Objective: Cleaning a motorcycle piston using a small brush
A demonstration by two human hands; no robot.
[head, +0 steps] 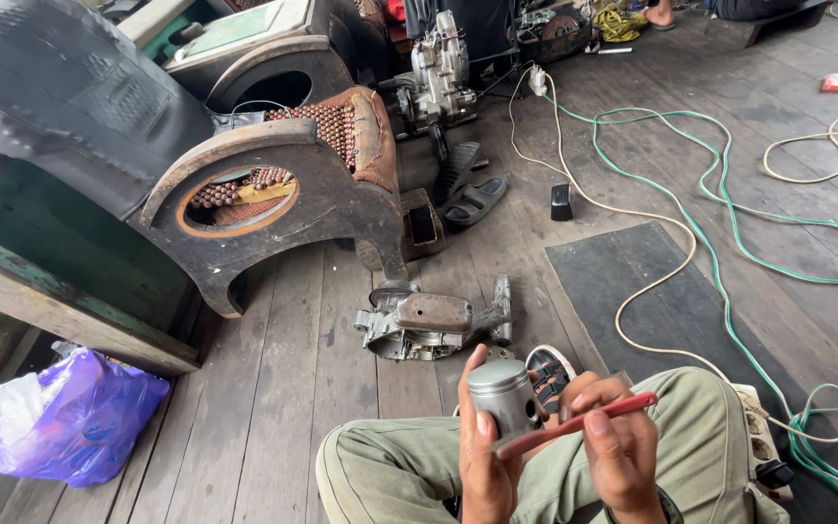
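My left hand (pixel 485 456) grips a grey metal piston (pixel 502 394) upright over my lap. My right hand (pixel 618 448) holds a thin red tool (pixel 582 425) slanted across, its lower end against the piston's side. Both hands hover above my knees in olive-green trousers (pixel 400 466). On the floor just beyond my knees lies a dirty engine case part (pixel 429 323).
A wooden chair frame with a beaded seat (pixel 283 184) stands at left. An engine (pixel 438 73), dark sandals (pixel 472 199) and a small black box (pixel 562 201) lie farther off. Green hose (pixel 729 228) and cream cable (pixel 671 277) loop across a dark mat (pixel 632 281). Purple plastic bag (pixel 84 417) at bottom left.
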